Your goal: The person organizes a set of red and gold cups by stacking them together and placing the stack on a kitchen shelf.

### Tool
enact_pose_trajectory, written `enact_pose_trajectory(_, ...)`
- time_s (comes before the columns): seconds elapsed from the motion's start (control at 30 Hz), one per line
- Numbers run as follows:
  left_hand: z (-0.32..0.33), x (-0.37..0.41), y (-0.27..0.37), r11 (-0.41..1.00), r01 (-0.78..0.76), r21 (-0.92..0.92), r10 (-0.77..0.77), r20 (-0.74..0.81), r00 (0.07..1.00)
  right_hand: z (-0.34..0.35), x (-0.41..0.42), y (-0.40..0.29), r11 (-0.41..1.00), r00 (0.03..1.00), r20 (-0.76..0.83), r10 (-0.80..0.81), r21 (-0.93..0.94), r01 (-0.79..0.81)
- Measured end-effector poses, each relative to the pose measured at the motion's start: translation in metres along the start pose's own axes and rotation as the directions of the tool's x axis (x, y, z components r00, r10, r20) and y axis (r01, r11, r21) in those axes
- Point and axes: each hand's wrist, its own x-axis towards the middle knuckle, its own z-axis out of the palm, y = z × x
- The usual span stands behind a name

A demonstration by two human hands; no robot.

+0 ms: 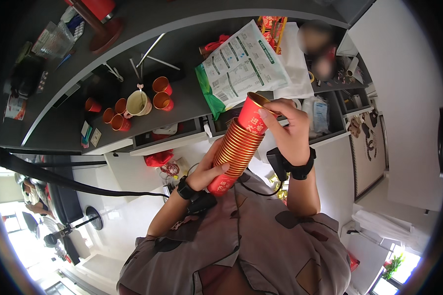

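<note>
A tall stack of nested red paper cups [240, 147] with shiny gold rims is tilted in front of my chest. My left hand [208, 167] wraps around the stack from the left side, thumb across the rims. At the stack's upper end, my right hand [289, 123] pinches the rim of a single red cup [253, 112] between thumb and fingers. That cup's gold inside shows, and its lower end meets the mouth of the stack. Both wrists wear black straps with small devices.
Several red cups [121, 122] stand on the dark desk [186, 101] around a larger cream cup [138, 103]. A white and green printed bag [243, 66] lies at the desk's middle. Open drawers [170, 132] jut out below. Another person [37, 197] is at the far left.
</note>
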Motion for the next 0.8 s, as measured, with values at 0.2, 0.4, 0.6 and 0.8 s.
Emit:
enact_pose_trajectory(0.2,0.004,-0.009,-0.001,0.998,-0.053,0.027,0.055,-0.042,0.998,0.015,-0.003,-0.003,0.988,0.993,0.084,0.083,0.121,-0.093)
enact_pose_trajectory(0.4,0.005,-0.022,-0.001,0.994,-0.111,0.009,0.112,-0.112,0.987,0.029,-0.004,-0.005,0.971,0.975,0.199,0.099,0.193,-0.138)
enact_pose_trajectory(0.6,0.006,-0.034,-0.002,0.988,-0.153,-0.011,0.148,-0.178,0.973,0.045,-0.008,-0.003,0.949,0.953,0.297,0.065,0.276,-0.151)
enact_pose_trajectory(0.8,0.005,-0.046,-0.005,0.982,-0.183,-0.034,0.17,-0.245,0.955,0.067,-0.013,-0.009,0.949,0.934,0.358,0.008,0.29,-0.12)
